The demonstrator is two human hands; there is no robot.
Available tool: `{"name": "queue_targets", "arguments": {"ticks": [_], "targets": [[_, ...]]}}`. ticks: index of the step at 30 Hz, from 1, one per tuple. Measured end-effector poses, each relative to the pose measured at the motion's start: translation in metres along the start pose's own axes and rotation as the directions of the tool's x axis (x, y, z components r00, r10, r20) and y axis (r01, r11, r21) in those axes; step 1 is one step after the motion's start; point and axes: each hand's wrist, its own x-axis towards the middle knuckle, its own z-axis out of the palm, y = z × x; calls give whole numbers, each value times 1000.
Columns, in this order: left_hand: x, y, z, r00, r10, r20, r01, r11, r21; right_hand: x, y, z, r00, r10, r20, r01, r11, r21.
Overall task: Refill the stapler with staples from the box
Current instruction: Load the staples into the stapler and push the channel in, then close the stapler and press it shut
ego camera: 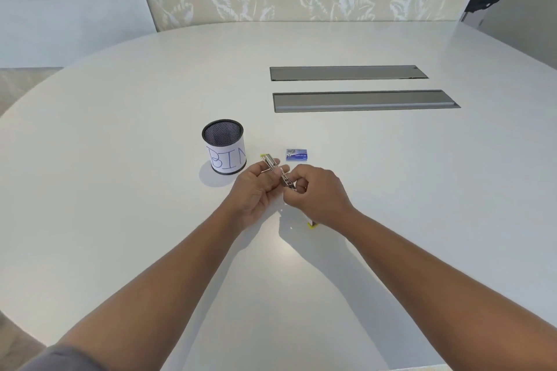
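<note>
Above the near middle of the table, the left hand grips the stapler while the right hand has its fingers pinching its near end. A slip there could drop it or scatter staples. The box lies just beyond, apparently closed, right of the bin.

Stapler partly hidden between left hand and right hand. Yellow piece under right wrist mostly covered. Box print illegible.
</note>
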Motion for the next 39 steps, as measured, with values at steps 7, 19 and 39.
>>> {"name": "queue_targets", "arguments": {"ticks": [7, 19, 39], "targets": [[-2, 6, -2, 999, 15, -44, -18, 998, -57, -3, 10, -5, 989, 4, 151, -28, 986, 163], [-8, 8, -10, 1000, -3, -10, 4, 998, 70, 8, 17, -28, 990, 25, 136, -97, 827, 554], [-34, 14, 9, 968, -147, 205, 56, 918, 393, 26, -18, -4, 906, 168, 388, -414, 531, 739]]}}
